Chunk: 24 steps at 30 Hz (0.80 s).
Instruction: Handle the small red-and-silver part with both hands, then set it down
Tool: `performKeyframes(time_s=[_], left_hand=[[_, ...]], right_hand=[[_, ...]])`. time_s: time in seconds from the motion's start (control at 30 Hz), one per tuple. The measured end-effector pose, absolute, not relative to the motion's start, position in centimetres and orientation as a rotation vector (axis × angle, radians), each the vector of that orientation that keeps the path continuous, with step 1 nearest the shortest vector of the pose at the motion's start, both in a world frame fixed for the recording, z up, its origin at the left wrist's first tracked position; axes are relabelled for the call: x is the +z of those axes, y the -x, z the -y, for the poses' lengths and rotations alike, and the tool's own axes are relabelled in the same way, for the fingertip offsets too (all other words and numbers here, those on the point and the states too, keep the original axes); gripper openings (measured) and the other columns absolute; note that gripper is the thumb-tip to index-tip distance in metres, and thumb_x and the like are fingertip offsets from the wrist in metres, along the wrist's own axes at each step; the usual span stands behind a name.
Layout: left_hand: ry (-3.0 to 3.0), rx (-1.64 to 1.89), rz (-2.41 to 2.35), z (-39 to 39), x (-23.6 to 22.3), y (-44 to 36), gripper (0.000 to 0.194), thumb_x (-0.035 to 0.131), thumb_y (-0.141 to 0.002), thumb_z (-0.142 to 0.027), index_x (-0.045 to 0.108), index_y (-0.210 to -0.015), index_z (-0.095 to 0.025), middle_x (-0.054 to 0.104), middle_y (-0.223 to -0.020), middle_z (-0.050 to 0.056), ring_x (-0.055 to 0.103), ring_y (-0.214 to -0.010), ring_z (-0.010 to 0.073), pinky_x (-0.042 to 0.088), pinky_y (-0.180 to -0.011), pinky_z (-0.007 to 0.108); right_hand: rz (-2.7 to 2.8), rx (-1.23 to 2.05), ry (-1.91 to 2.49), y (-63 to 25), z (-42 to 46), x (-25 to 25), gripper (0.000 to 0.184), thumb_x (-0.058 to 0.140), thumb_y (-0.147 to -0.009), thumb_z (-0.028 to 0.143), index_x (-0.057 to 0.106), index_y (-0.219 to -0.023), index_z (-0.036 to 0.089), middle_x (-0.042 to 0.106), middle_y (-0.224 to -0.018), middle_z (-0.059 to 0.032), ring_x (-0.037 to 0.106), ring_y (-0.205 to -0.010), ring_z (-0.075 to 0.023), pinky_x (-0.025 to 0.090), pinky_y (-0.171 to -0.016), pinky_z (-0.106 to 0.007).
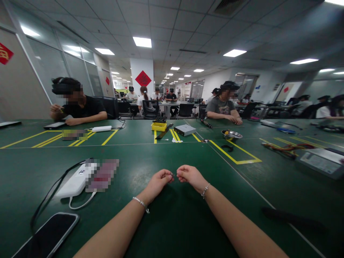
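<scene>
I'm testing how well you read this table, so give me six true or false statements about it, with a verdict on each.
1. The left hand and right hand both have bracelets at the wrist. True.
2. The hands are clasped together. False: a gap separates them.
3. A tiny object is at the left hand's fingertips. True, though it is too small to identify.
4. The smartphone at the near left has a lit screen. False: its screen is dark.
5. The metal bowl is to the right of the yellow basket. True.
6. The power supply unit lies left of the hands. False: it lies to their right.
</scene>
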<state>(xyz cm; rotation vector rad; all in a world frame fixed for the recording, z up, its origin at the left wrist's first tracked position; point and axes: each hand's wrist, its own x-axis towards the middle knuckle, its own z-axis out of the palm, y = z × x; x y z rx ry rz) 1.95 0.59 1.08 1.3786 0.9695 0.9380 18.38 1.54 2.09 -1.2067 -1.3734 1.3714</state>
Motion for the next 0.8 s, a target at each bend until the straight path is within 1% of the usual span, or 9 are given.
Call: performKeyframes(time_s=[0.17, 0.23, 0.33, 0.43, 0.53, 0.6, 0.7, 0.8], left_hand=[[-1.388, 0.942, -0.966, -0.6, 0.9, -2.0, 0.016, 0.053, -0.068, -0.027, 0.053, -0.079, -0.015, 0.059, -0.071, 0.001, 0.052, -0.067, 0.0114, 0.037, -0.063, 0.023], [-1.396, 0.948, -0.973, -0.6, 1.0, -2.0, 0.015, 0.053, -0.068, -0.028, 0.053, -0.077, -0.015, 0.058, -0.069, 0.0, 0.051, -0.066, 0.0112, 0.037, -0.063, 0.023], [-1.402, 0.948, -0.978, -0.7, 1.0, -2.1, 0.014, 0.053, -0.069, -0.027, 0.053, -0.076, -0.015, 0.057, -0.067, -0.001, 0.051, -0.065, 0.0109, 0.037, -0.063, 0.023], [-1.41, 0.934, -0.973, -0.8, 0.8, -2.1, 0.013, 0.051, -0.07, -0.027, 0.053, -0.076, -0.015, 0.058, -0.068, 0.0, 0.051, -0.066, 0.0108, 0.037, -0.063, 0.022], [-1.418, 0.932, -0.95, -0.9, 0.6, -2.1, 0.014, 0.051, -0.071, -0.027, 0.053, -0.077, -0.015, 0.058, -0.069, 0.001, 0.051, -0.066, 0.0109, 0.037, -0.063, 0.022], [-1.418, 0.93, -0.943, -0.9, 0.5, -2.0, 0.014, 0.051, -0.071, -0.027, 0.053, -0.078, -0.015, 0.058, -0.069, 0.001, 0.052, -0.066, 0.0112, 0.037, -0.063, 0.022], [-1.422, 0.924, -0.961, -0.8, 0.7, -2.0, 0.014, 0.051, -0.071, -0.027, 0.053, -0.078, -0.015, 0.058, -0.069, 0.001, 0.052, -0.066, 0.0111, 0.037, -0.063, 0.022], [-1.427, 0.919, -0.983, -0.7, 0.9, -2.0, 0.014, 0.052, -0.071, -0.028, 0.054, -0.077, -0.016, 0.058, -0.069, 0.0, 0.052, -0.067, 0.0114, 0.037, -0.064, 0.022]], right_hand=[[1.561, 1.263, 1.239, -18.1, -1.7, 1.7, 0.014, 0.053, -0.07, 0.024, 0.054, -0.08, 0.014, 0.059, -0.067, -0.0008, 0.053, -0.052, -0.0075, 0.044, -0.052, -0.023], [1.619, 1.194, 1.237, -17.8, -1.7, 1.6, 0.014, 0.047, -0.073, 0.024, 0.052, -0.082, 0.015, 0.057, -0.066, 0.0003, 0.052, -0.05, -0.0074, 0.044, -0.05, -0.023], [1.663, 1.112, 1.245, -17.5, -1.6, 1.5, 0.014, 0.041, -0.076, 0.026, 0.05, -0.079, 0.016, 0.053, -0.058, 0.0027, 0.05, -0.046, -0.007, 0.043, -0.047, -0.021], [1.706, 1.07, 1.246, -17.4, -1.5, 1.4, 0.012, 0.041, -0.075, 0.027, 0.049, -0.074, 0.017, 0.052, -0.055, 0.004, 0.048, -0.045, -0.0069, 0.041, -0.045, -0.02], [1.695, 1.042, 1.263, -17.4, -1.4, 1.4, 0.006, 0.042, -0.073, 0.022, 0.046, -0.077, 0.019, 0.052, -0.054, 0.0052, 0.047, -0.044, -0.007, 0.039, -0.044, -0.02], [1.685, 1.017, 1.279, -17.5, -1.4, 1.5, 0.007, 0.04, -0.074, 0.021, 0.046, -0.078, 0.019, 0.052, -0.055, 0.005, 0.047, -0.044, -0.007, 0.039, -0.044, -0.02], [1.698, 0.99, 1.282, -17.5, -1.4, 1.4, 0.013, 0.037, -0.076, 0.024, 0.048, -0.081, 0.019, 0.054, -0.06, 0.003, 0.049, -0.047, -0.0073, 0.041, -0.047, -0.021], [1.677, 0.989, 1.275, -17.4, -1.6, 1.3, 0.014, 0.038, -0.077, 0.026, 0.049, -0.082, 0.019, 0.057, -0.066, 0.0013, 0.05, -0.049, -0.0075, 0.042, -0.049, -0.022]])
